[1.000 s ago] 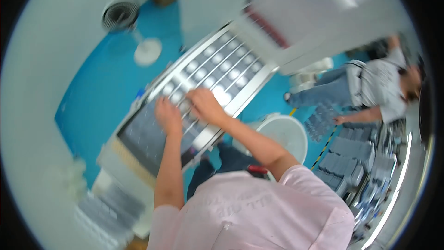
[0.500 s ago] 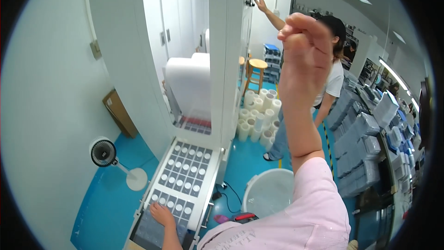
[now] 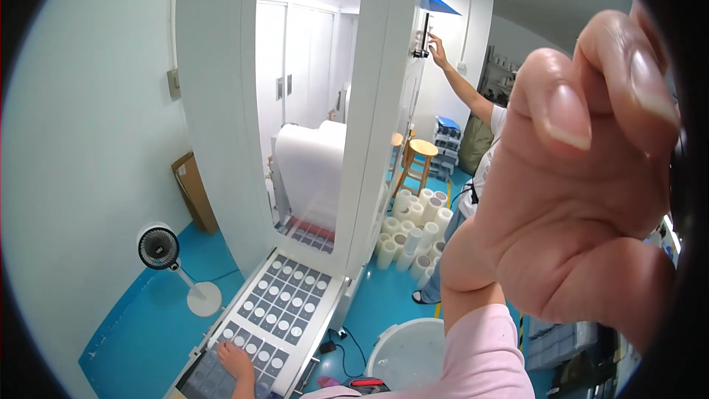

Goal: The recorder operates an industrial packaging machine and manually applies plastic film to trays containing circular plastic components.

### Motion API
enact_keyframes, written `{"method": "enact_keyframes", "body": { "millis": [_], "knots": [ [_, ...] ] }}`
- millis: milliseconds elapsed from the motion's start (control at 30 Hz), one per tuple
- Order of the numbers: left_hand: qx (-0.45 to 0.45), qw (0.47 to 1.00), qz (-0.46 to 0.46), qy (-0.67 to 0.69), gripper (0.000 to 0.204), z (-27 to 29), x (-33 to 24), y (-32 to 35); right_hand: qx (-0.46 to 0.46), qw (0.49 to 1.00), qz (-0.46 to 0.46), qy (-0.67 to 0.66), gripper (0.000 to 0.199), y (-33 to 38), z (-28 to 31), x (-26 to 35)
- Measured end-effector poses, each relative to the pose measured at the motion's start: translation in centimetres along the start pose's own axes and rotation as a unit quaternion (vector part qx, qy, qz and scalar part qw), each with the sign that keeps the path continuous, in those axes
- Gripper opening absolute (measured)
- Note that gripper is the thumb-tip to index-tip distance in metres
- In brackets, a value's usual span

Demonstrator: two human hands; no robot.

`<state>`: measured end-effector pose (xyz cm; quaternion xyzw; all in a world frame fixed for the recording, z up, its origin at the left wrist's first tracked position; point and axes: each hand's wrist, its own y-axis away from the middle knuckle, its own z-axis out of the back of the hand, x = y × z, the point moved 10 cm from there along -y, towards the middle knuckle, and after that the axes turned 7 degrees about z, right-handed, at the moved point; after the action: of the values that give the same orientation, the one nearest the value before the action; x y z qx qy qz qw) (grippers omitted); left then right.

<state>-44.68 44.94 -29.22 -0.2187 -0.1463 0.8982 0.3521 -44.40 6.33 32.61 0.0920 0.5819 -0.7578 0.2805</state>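
Observation:
My left hand (image 3: 236,361) lies with its fingers stretched over the front of a panel of dark grey cards with white discs (image 3: 272,318), set out in rows on a white machine bed (image 3: 316,323). Close to the camera on the right, my right hand (image 3: 583,192) is raised with its palm side showing. Its fingers are curled, and no object is visible in them. Part of this hand runs out of view at the upper right. A tall white machine (image 3: 214,96) stands over the far end of the bed; through its window a large white roll (image 3: 314,166) shows.
A white fan (image 3: 159,247) stands left of the bed. Right of it are a round white tub (image 3: 406,351), loose cables, many upright rolls (image 3: 413,233) and a wooden stool (image 3: 422,149). A co-worker's arm (image 3: 469,89) reaches to the machine's side. Stacked trays (image 3: 561,343) sit lower right.
My right hand has come much closer to the camera and further right, hiding most of the room there. My left hand stays on the cards. The view has shifted, and the scene sits lower.

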Motion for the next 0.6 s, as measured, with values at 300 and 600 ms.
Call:
{"method": "enact_keyframes", "body": {
  "millis": [300,600],
  "knots": [
    [-0.04,0.999,-0.003,0.034,0.023,1.7,-0.4,0.0,-0.319,0.882,-0.246,0.246,0.023,11.6,11.9,-19.0],
    [0.069,0.987,0.084,0.115,0.025,-2.3,0.8,-1.3,-0.235,0.889,-0.324,0.222,0.026,24.9,20.9,-35.0]
  ]
}}
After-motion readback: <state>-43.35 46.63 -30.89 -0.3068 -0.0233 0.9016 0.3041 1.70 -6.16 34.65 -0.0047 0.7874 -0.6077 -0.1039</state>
